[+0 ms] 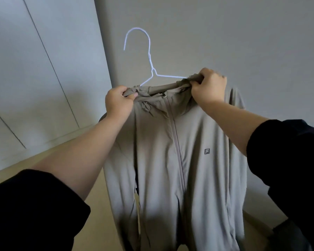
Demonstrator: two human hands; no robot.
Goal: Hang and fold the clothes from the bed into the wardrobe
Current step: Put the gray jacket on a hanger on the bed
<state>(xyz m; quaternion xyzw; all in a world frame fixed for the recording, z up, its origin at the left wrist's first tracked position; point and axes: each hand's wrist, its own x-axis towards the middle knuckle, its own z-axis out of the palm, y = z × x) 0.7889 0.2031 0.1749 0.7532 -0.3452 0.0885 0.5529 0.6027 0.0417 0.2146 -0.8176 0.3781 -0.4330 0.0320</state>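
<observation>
Room: plain grey wall [225, 33] ahead; pale panels [34, 69] w/ thin seams at left; beige floor [98, 192] below.
Jacket [170, 151]: taupe zip-up, zipped, small logo [206, 151] on chest; held up in front of wall, hanging from both hands.
Hanger [150, 57]: white wire, hook up, rising from neck opening btwn hands.
Left hand [118, 102]: fingers curled tight on collar fabric, left of hanger stem.
Right hand [208, 87]: clamped on bunched collar fabric at right.
Hidden: hanger arm ends under fabric; hem cut off at btm edge.

A home room, shown by pale wardrobe doors [34, 78], plain wall [225, 33], beige floor [80, 151].
</observation>
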